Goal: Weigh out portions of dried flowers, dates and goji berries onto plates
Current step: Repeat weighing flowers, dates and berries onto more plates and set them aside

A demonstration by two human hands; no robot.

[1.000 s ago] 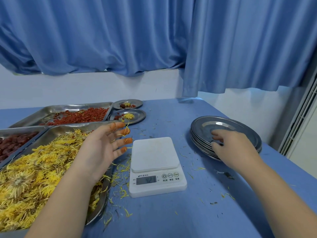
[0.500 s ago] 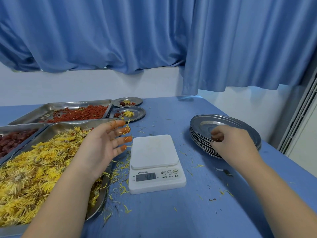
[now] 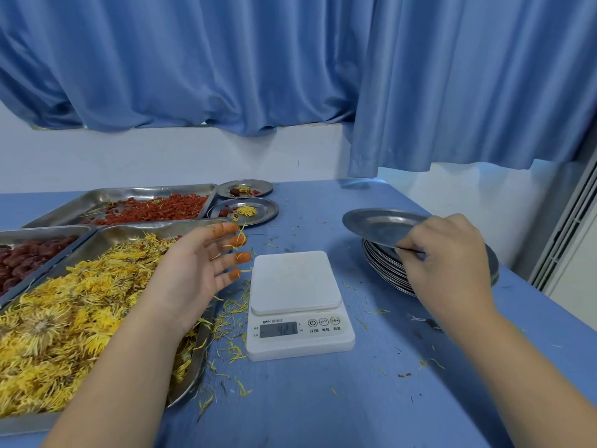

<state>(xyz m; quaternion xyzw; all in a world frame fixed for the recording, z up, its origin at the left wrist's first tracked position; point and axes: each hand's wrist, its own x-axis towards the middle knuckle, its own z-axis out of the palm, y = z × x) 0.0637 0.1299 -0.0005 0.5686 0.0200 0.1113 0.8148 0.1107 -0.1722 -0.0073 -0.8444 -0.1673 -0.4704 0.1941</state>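
Observation:
My right hand (image 3: 447, 253) pinches the near rim of a metal plate (image 3: 378, 224) and holds it tilted above the stack of plates (image 3: 387, 270) at the right. My left hand (image 3: 197, 270) hovers open, fingers spread and orange-stained, over the right end of the tray of yellow dried flowers (image 3: 74, 315). A white scale (image 3: 295, 302) stands between my hands with nothing on its platform. A tray of goji berries (image 3: 151, 210) lies at the back left, and a tray of dates (image 3: 29, 257) at the far left.
Two small filled plates (image 3: 245, 211) sit behind the goji tray. Loose yellow petals litter the blue table (image 3: 323, 399) around the scale. A blue curtain hangs behind. The table's right edge runs close past the plate stack.
My right hand has closed on the top plate and lifted it off the stack, tilting it up. My left hand has stayed in place over the flowers.

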